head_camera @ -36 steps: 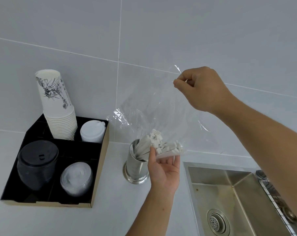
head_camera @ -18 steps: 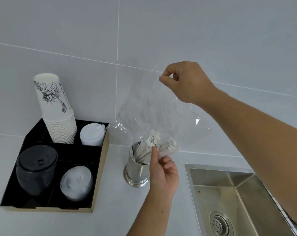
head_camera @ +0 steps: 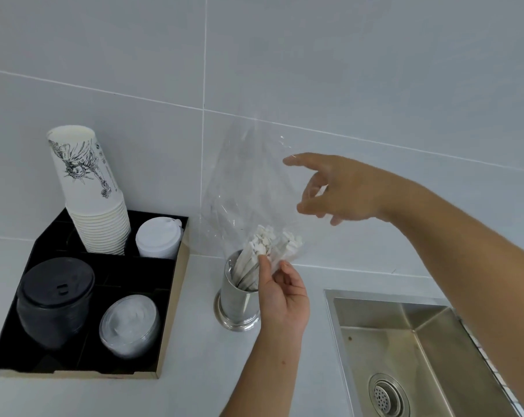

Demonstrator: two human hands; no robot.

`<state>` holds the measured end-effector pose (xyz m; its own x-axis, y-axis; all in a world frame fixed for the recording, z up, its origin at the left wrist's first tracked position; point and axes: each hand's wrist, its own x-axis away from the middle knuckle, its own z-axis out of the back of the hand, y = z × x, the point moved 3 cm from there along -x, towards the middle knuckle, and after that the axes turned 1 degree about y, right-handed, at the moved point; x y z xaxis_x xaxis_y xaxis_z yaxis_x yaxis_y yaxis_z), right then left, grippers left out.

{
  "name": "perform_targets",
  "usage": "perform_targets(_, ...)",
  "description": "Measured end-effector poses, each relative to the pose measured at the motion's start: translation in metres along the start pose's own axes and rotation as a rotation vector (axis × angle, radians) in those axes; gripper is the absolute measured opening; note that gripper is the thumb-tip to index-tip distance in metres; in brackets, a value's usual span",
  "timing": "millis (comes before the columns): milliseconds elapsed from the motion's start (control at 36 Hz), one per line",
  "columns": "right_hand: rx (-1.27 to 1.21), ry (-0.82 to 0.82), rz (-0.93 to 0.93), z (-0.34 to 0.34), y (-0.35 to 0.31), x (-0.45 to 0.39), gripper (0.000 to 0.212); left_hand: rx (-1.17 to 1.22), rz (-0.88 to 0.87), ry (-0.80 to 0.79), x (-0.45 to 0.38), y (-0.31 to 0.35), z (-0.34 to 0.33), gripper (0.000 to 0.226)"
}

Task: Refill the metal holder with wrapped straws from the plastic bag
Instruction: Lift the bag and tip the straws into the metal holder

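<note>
Nearly done: straws (head_camera: 259, 254) in holder (head_camera: 239, 299), bag (head_camera: 248, 182) draped over them, not yet removed; left hand (head_camera: 281, 293) pinching straws through bag, right hand (head_camera: 338, 191) spread, empty.

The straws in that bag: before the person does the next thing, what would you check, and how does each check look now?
1. Wrapped straws reach into the metal holder: ok.
2. Left hand pinches the straws through the plastic bag: ok.
3. Right hand holds the bag top: not ok, fingers spread, off the bag.
4. Holder upright on the counter: ok.
5. Bag fully clear of the straws: not ok.
6. Room left in the holder: cannot tell.
</note>
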<state>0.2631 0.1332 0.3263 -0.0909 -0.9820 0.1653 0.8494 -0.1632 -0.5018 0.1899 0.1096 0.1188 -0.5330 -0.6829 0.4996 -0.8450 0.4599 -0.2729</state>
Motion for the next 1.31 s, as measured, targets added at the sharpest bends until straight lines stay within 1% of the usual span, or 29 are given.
perform_targets(28, 0.048, 0.041, 0.01, -0.002, 0.0, 0.0, 0.063, 0.004, -0.007, 0.006, -0.001, 0.0, 0.0, 0.025)
perform_targets(83, 0.175, 0.147, 0.06, -0.005, -0.003, -0.001, 0.039, 0.001, -0.009, 0.01, -0.001, 0.0, -0.001, 0.025)
perform_targets(139, 0.239, 0.245, 0.109, -0.004, -0.008, -0.002, 0.018, -0.018, 0.006, 0.001, -0.001, 0.0, 0.0, 0.03)
perform_targets(194, 0.24, 0.306, 0.132, 0.002, -0.013, -0.001, 0.009, -0.044, 0.029, -0.016, 0.001, 0.0, 0.002, 0.035)
perform_targets(250, 0.227, 0.343, 0.146, 0.01, -0.019, -0.001, 0.009, -0.068, 0.043, -0.033, 0.002, 0.001, 0.004, 0.038)
perform_targets(306, 0.148, 0.367, 0.148, 0.018, -0.023, 0.0, 0.01, -0.088, 0.051, -0.037, 0.004, 0.001, 0.006, 0.039)
perform_targets(361, 0.078, 0.373, 0.152, 0.025, -0.027, 0.002, 0.011, -0.101, 0.052, -0.032, 0.005, 0.001, 0.009, 0.039)
perform_targets(444, 0.066, 0.368, 0.162, 0.034, -0.032, 0.005, 0.01, -0.116, 0.049, -0.026, 0.006, 0.001, 0.013, 0.041)
perform_targets(556, -0.045, 0.404, 0.176, 0.049, -0.032, 0.009, 0.012, -0.139, 0.053, -0.043, 0.007, 0.0, 0.015, 0.041)
perform_targets(667, 0.014, 0.393, 0.177, 0.036, -0.029, 0.006, 0.012, -0.145, 0.06, -0.051, 0.008, -0.001, 0.018, 0.04)
perform_targets(806, 0.069, 0.35, 0.133, 0.02, -0.02, 0.005, 0.011, -0.172, 0.05, -0.042, 0.009, 0.001, 0.021, 0.038)
perform_targets(889, 0.013, 0.375, 0.116, 0.028, -0.021, 0.009, 0.012, -0.184, 0.049, -0.04, 0.01, 0.002, 0.022, 0.037)
perform_targets(1000, -0.04, 0.408, 0.137, 0.044, -0.028, 0.018, 0.014, -0.177, 0.063, -0.036, 0.014, 0.001, 0.023, 0.037)
perform_targets(1139, -0.045, 0.448, 0.17, 0.063, -0.035, 0.035, 0.012, -0.185, 0.085, -0.051, 0.021, -0.007, 0.021, 0.038)
perform_targets(1306, -0.044, 0.487, 0.169, 0.077, -0.039, 0.058, 0.011, -0.243, 0.072, -0.055, 0.027, -0.007, 0.017, 0.036)
